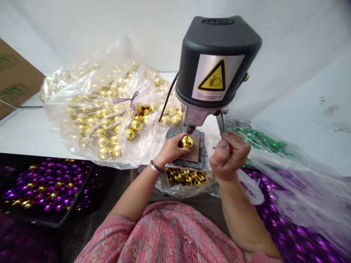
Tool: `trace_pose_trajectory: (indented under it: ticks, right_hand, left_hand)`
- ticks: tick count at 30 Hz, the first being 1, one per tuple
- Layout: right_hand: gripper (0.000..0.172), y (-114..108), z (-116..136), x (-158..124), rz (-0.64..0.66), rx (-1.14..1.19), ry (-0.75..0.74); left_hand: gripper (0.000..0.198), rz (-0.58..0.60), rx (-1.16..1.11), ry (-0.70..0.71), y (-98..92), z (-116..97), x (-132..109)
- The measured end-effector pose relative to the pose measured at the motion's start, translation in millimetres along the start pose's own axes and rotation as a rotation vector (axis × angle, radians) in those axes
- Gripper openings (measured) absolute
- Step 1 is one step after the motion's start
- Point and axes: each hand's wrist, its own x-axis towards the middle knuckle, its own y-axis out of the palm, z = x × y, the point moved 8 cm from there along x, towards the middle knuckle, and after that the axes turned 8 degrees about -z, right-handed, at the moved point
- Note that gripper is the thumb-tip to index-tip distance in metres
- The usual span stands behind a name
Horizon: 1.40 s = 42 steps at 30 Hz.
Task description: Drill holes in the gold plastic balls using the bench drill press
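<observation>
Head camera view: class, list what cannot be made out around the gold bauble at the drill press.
Where the bit meets the gold bauble: too small to see, and the left hand crowds it.
What the right hand grips: hidden by its own fist; only a red end shows.
Small print on the drill press head label: too small to read.
Cardboard box: cut off by the left edge.

Worn items: one pink long-sleeved top [161,237] with fine multicoloured vertical patterning and plainer pink sleeve bands; one dark beaded bracelet [156,166] and one silver bangle [152,168], left wrist [160,160].
</observation>
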Motion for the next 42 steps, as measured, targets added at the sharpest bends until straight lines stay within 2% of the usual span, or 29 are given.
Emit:
trace_pose_trajectory:
  ticks: [4,8,10,11,14,16,19,21,23,24,27,29,31,34,38,42]
  right_hand:
    - [0.022,0.1,-0.4,-1.8,-0.008,0.013,0.005]
    - [0.009,-3.8,2.7,33.5,-0.022,-0.047,0.100]
    - [0.013,-1.9,2.4,60.5,-0.006,-0.094,0.182]
    - [0.021,0.2,-1.2,72.1,0.007,-0.103,0.260]
    - [0.028,6.6,-11.9,92.2,0.038,-0.104,0.461]
    - [0.028,9.0,-14.5,94.7,0.048,-0.094,0.501]
    - [0.026,8.4,-14.5,89.9,0.041,-0.080,0.487]
    - [0.025,7.5,-14.5,85.6,0.038,-0.060,0.474]
    - [0.028,7.2,-14.8,82.6,0.047,-0.044,0.464]
    - [0.029,7.1,-15.0,81.8,0.053,-0.041,0.460]
    - [0.033,5.9,-15.9,80.8,0.063,-0.053,0.454]
    - [0.033,5.1,-16.0,80.5,0.063,-0.056,0.451]
    - [0.032,4.2,-15.9,79.8,0.060,-0.060,0.450]
    - [0.035,4.2,-15.7,77.7,0.073,-0.072,0.453]
    - [0.039,2.6,-14.4,75.7,0.063,-0.084,0.446]
    - [0.040,2.4,-14.1,73.5,0.065,-0.078,0.458]
  left_hand:
    - [0.060,-0.006,0.016,0.003,1.2,2.6,0.2]
    - [0.063,-0.020,0.024,0.007,3.1,4.1,0.6]
    - [0.063,-0.036,0.017,-0.006,1.4,4.0,-2.0]
    - [0.061,-0.045,0.011,-0.008,-0.7,3.5,-4.8]
    - [0.060,-0.047,0.003,0.004,-11.6,1.8,-21.4]
    - [0.063,0.062,0.017,0.041,-14.6,1.4,-39.4]
    - [0.067,0.298,0.076,0.115,-16.0,4.5,-71.1]
    - [0.070,0.354,0.111,0.130,-24.3,10.6,-84.4]
    - [0.068,0.305,0.114,0.086,-40.3,20.3,-84.8]
    - [0.062,0.240,0.114,0.051,-51.4,26.3,-80.3]
    - [0.037,-0.118,0.210,-0.068,-100.3,47.0,-56.6]
    - [0.035,-0.365,0.377,-0.140,-135.0,59.5,-43.7]
    - [0.040,-0.485,0.552,-0.213,-158.5,71.3,-35.1]
    - [0.041,-0.464,0.705,-0.289,-173.4,88.5,-26.6]
    - [0.036,-0.373,0.719,-0.367,-175.4,106.8,-21.9]
    - [0.042,-0.377,0.594,-0.289,-170.1,107.9,-17.4]
